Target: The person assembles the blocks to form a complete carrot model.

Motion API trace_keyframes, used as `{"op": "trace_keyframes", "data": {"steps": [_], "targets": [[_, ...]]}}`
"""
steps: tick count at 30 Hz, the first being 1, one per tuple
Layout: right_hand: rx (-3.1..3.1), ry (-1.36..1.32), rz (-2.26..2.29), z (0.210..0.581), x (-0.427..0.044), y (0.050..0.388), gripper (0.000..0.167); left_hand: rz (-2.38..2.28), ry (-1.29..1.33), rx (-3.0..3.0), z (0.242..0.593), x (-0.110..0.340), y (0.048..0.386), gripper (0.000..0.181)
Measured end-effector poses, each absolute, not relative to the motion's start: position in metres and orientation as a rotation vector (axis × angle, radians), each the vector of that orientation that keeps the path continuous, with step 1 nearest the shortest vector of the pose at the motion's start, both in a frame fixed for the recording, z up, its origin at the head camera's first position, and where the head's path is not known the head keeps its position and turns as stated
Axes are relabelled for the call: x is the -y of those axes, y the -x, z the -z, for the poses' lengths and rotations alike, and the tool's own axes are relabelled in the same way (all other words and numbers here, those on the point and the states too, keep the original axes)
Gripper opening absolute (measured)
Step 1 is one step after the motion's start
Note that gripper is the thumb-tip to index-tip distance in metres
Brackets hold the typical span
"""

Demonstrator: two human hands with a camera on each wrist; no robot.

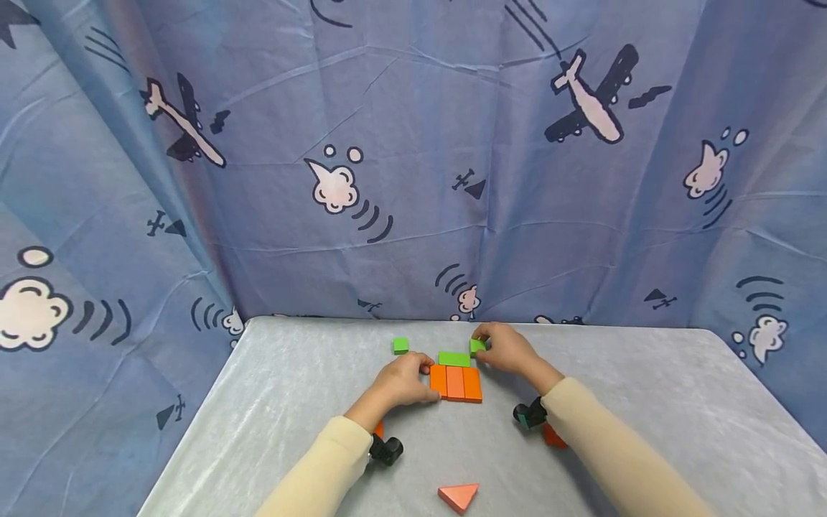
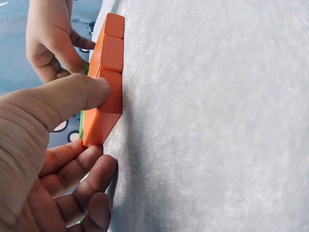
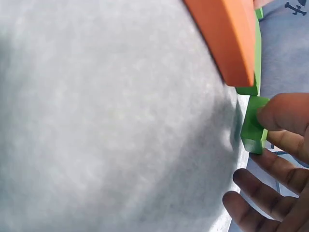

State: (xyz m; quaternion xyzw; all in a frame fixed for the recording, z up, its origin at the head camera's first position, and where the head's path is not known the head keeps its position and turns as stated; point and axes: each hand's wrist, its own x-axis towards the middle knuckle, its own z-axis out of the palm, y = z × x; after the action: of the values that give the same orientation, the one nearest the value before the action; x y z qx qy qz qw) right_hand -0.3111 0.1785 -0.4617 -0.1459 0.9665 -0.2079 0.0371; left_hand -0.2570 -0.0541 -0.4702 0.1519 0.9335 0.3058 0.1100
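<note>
Three orange blocks [image 1: 455, 382] lie side by side on the table. Against their far side lies a long green block [image 1: 454, 359]. My left hand [image 1: 402, 379] holds the leftmost orange block [image 2: 111, 92], thumb on its near end and fingertips around its far left side. At the right end of the long green block, my right hand [image 1: 507, 348] pinches a small green block [image 3: 254, 123] between thumb and fingers. The small block rests at the table's far edge region. Another small green block [image 1: 400, 345] lies apart, beyond my left hand.
A salmon-orange triangular block [image 1: 459, 496] lies near the front. A red-orange block [image 1: 553, 436] is partly hidden by the right sleeve, and an orange piece [image 1: 379, 429] by the left wrist. Behind the grey-white table [image 1: 291, 402] hangs a blue patterned curtain [image 1: 400, 143].
</note>
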Motion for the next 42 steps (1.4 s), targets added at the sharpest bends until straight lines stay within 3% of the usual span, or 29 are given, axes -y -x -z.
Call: {"op": "trace_keyframes", "data": {"steps": [42], "targets": [[-2.970, 0.364, 0.541, 0.4607, -0.1702, 0.3093, 0.031, -0.850, -0.481, -2.786, 0.4720, 0.0533, 0.2582, 0.056]]}}
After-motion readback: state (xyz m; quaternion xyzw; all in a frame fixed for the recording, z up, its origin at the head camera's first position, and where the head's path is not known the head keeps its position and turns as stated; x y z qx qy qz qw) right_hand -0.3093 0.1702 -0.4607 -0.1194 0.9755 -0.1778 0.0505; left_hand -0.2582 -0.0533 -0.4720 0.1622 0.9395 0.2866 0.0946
